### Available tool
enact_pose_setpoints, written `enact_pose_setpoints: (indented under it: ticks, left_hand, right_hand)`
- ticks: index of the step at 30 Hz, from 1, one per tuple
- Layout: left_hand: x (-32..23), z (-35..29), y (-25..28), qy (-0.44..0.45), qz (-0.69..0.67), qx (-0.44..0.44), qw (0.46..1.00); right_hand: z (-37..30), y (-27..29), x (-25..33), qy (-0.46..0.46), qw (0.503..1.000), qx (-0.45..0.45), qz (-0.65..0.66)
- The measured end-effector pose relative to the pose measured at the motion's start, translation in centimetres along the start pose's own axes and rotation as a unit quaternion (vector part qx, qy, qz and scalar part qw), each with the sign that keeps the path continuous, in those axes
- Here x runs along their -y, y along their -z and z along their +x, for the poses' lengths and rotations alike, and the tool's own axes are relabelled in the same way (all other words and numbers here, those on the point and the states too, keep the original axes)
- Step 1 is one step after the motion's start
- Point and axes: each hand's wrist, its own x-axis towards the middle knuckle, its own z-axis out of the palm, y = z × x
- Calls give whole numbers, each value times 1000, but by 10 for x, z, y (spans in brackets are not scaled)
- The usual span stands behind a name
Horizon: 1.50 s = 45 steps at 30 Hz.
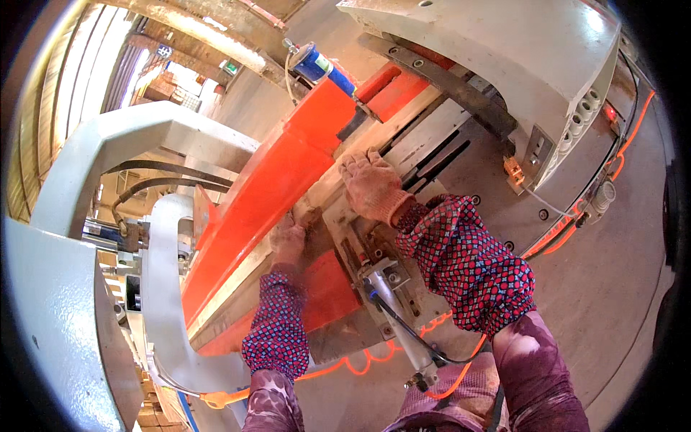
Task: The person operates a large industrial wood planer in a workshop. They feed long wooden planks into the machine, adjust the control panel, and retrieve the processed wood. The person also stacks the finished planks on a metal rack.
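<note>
My right hand [371, 186], in a pale work glove, lies over a long wooden strip [327, 189] with its fingers stretched across the wood. My left hand [286, 243] is lower and further left, against the strip beside a long orange machine beam [277, 198]. Motion blurs it and its fingers are mostly hidden, so I cannot tell whether it grips. The strip runs slantwise along the beam's right side. Patterned sleeve covers are on both forearms. Just below my right hand, a metal air cylinder [398, 317] is fixed to the machine bed.
A pale grey machine arm [176, 129] curves round at left. A large grey housing [497, 43] with a dark metal bar [450, 86] stands at upper right. A blue cylinder [322, 67] tops the beam. Coiled orange air hoses [367, 360] hang along the near edge.
</note>
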Motion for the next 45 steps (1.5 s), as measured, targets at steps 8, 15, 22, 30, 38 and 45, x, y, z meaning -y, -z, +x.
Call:
enact_pose_setpoints:
  ticks: [8, 15, 22, 30, 38, 45]
  left_hand:
    - [-14, -10, 7, -60, 19, -6, 998]
    - [-14, 1, -10, 21, -21, -41, 999]
    - [-46, -7, 9, 38, -67, -14, 997]
    - [-60, -20, 17, 70, -31, 6, 997]
    - [-48, -6, 10, 52, 22, 35, 998]
    - [-47, -9, 9, -3, 203, 38, 978]
  right_hand:
    - [0, -6, -5, -10, 999, -37, -2]
    - [0, -6, -6, -4, 999, -36, -22]
    - [0, -2, -11, 2, 998, -55, -8]
    - [2, 6, -8, -3, 1000, 22, -15]
    - [-1, -9, -13, -12, 997, -72, -21]
    - [-7, 15, -13, 10, 999, -34, 22]
